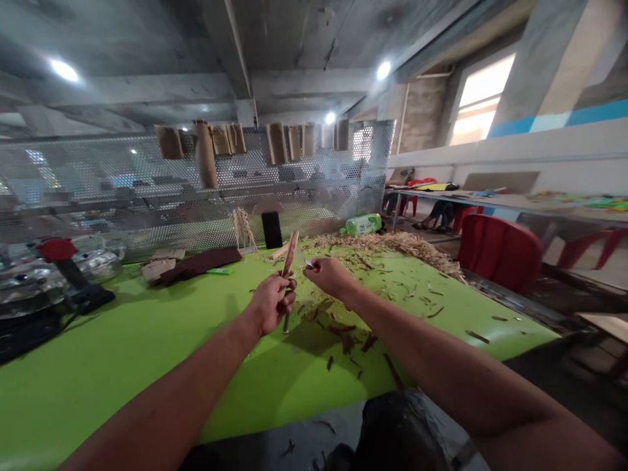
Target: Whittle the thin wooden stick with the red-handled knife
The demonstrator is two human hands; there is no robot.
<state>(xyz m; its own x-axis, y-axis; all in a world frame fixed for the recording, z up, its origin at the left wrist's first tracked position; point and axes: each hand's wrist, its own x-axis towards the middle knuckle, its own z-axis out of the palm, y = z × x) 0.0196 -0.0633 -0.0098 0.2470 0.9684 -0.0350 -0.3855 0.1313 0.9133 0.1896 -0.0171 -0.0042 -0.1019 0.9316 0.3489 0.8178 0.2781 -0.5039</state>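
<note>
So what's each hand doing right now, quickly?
Left hand: closed, holding a strip of wood.
Right hand: closed around a small red-and-silver tool, apparently a knife.

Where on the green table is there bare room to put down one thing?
On the smooth green table, between the left forearm and the shiny metal kettles. Crowded: far right edge, with pale curled shavings, and the middle, with brown strips.

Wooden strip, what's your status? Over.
Left hand: holding wooden strip, tilted slightly. Right hand: holding small red-and-silver tool, apart from strip. Shavings litter green table below.
</note>
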